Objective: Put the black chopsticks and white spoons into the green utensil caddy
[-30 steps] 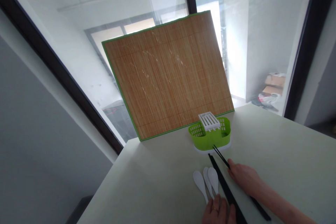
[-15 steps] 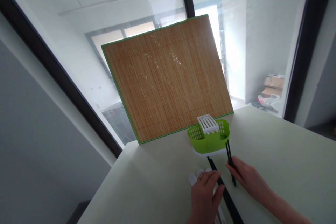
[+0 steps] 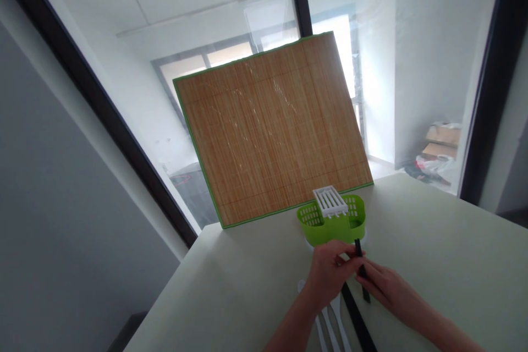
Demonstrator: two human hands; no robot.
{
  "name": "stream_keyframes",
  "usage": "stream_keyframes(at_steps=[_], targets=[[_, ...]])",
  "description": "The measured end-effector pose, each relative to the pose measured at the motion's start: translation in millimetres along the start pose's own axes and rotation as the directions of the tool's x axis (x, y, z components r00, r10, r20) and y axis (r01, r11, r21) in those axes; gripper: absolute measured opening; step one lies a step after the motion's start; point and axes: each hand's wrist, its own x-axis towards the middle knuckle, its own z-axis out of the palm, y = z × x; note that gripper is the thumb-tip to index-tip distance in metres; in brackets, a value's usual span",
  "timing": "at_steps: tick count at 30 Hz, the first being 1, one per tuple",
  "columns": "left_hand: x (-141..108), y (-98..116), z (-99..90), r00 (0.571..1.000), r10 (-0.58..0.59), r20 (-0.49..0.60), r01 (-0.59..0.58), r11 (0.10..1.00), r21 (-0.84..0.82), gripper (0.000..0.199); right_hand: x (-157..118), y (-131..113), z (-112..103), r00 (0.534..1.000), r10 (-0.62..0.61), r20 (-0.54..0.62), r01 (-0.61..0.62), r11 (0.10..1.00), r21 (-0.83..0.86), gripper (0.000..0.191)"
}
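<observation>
Left hand [image 3: 330, 272] has moved off the spoons, up and across to the chopsticks; right hand [image 3: 388, 284] is about where it was half a second ago. Right thumb and fingers pinched shut around slim, straight black chopsticks [image 3: 366, 293], mid-length, sticks tilted, top end toward the basket. Left fingers curled, thumb and forefinger nearly together at the top end — gripping or only touching, cannot tell.

Main risk: both hands crowd the same short stretch of stick, so uneven pushing could skew the tips or slide one stick out of the pinch. Sticks are slim and look smooth — a loose hold would likely let them roll.

Below the left hand: a long, narrow black bundle of sticks [image 3: 358, 314] on the table, with white, long-handled spoons [image 3: 337, 311] just beside it. A low left wrist could nudge both out of line.

Just beyond the hands: bright green plastic caddy [image 3: 334, 226] with lattice sides, white slatted tray [image 3: 330, 202] on top. Knuckles drifting forward could bump it across the pale, smooth tabletop [image 3: 445, 253], maybe into the brown, green-edged bamboo mat [image 3: 272, 132] standing behind.
</observation>
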Motion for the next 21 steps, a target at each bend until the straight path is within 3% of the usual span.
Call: stream_keyframes(at_steps=[3, 5, 9, 12, 16, 18, 21], targets=[[6, 6, -9.2, 1.000, 0.017, 0.010, -0.017, 1.000, 0.016, 0.017, 1, 0, -1, 1.000, 0.011, 0.019, -0.011, 1.000, 0.016, 0.018], [16, 16, -23.5, 0.998, 0.044, -0.055, -0.043, 0.999, 0.017, 0.018, 1, 4, 1, 0.999, 0.039, -0.002, -0.039, 0.998, 0.047, 0.016], [54, 43, -75.7, 0.946, 0.129, -0.297, -0.118, 0.991, 0.055, 0.022, -4, 20, 15, 0.970, 0.156, -0.184, -0.142, 0.986, 0.089, 0.017], [90, 52, -119.8, 0.875, 0.193, -0.445, -0.154, 0.981, 0.122, 0.024, -7, 28, 27, 0.969, 0.187, -0.161, -0.191, 0.981, -0.013, 0.017], [129, 29, -155.3, 0.849, 0.176, -0.499, -0.099, 0.979, 0.178, 0.022, -7, 27, 36, 0.991, 0.136, -0.016, -0.136, 0.981, -0.141, 0.018], [141, 6, -158.3, 0.867, 0.109, -0.485, -0.004, 0.977, 0.213, 0.022, -6, 26, 38, 0.991, 0.136, 0.008, -0.133, 0.976, -0.172, 0.019], [152, -33, -146.3, 0.902, -0.039, -0.430, 0.147, 0.964, 0.222, 0.020, -6, 28, 40, 0.988, 0.152, 0.027, -0.143, 0.969, -0.200, 0.019]])
